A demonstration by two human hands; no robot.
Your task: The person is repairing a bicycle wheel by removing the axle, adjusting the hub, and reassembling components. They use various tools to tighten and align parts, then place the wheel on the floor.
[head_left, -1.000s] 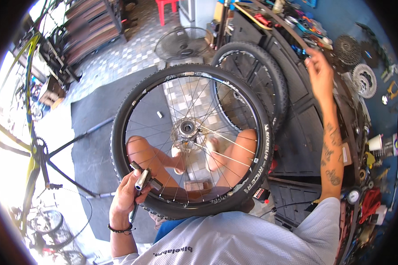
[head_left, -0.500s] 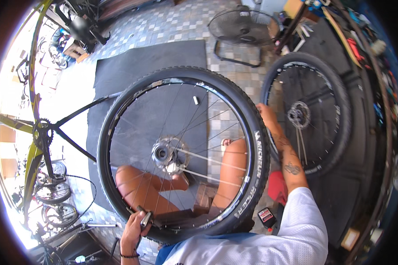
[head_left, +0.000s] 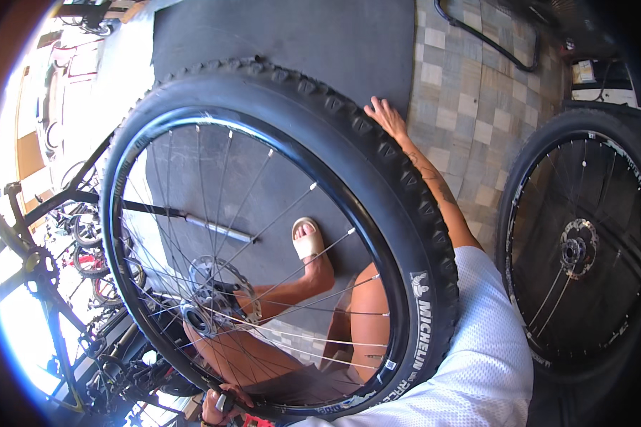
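A large bicycle wheel (head_left: pixel 413 235) with a knobby black tyre stands tilted in front of me, filling the middle of the view. Its hub (head_left: pixel 199 318) and brake disc (head_left: pixel 224 281) show through the spokes. At the lower rim, my left hand (head_left: pixel 221 407) is closed around a small dark and silver tool, partly hidden by the wheel and the fingers. My right hand (head_left: pixel 386 117) is beyond the tyre's right side with fingers spread, holding nothing. The tyre covers none of its fingers; whether they touch the tread I cannot tell.
A second wheel (head_left: pixel 514 213) with a brake disc stands at the right. To the left are a bicycle frame (head_left: pixel 32 249) and several parked bikes. A silver tube (head_left: pixel 221 229) shows through the spokes. Under the wheel lies a dark mat (head_left: pixel 278 35); a black stand (head_left: pixel 488 43) is behind.
The wheel looks nearer and more tilted, its hub lower left. My right hand has moved from the tyre's right edge to farther forward, fingers now spread. The left hand sits lower. The view has shifted.
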